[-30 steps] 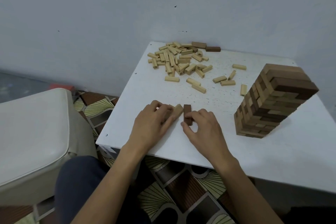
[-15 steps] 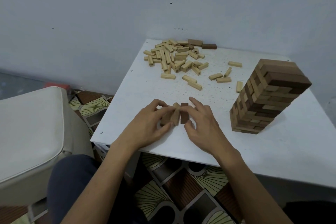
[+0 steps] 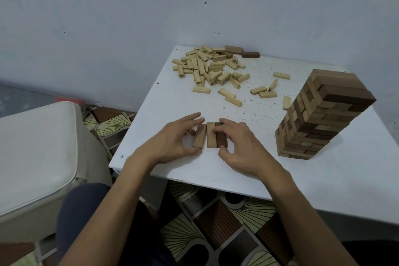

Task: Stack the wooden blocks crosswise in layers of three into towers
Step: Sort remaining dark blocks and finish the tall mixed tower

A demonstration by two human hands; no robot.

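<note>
Three wooden blocks lie side by side near the front of the white table (image 3: 164,101). A light block (image 3: 199,137) on the left sits slightly askew. A second light block (image 3: 211,136) lies in the middle and a dark brown block (image 3: 222,141) on the right. My left hand (image 3: 172,139) holds the left light block between its thumb at the near end and its fingers at the far end. My right hand (image 3: 240,143) pinches the dark block, its fingers lying over the top. A tall crosswise tower (image 3: 319,119) of light and dark blocks stands to the right.
A pile of several loose light blocks (image 3: 210,67) lies at the table's far side, with two dark blocks (image 3: 241,51) behind it and stray blocks (image 3: 264,91) scattered toward the tower. A white cushioned seat (image 3: 36,153) stands left of the table. The wall runs behind.
Both hands have brought the blocks together. The light blocks from my left hand now lie flat beside the dark block, forming a row of three.
</note>
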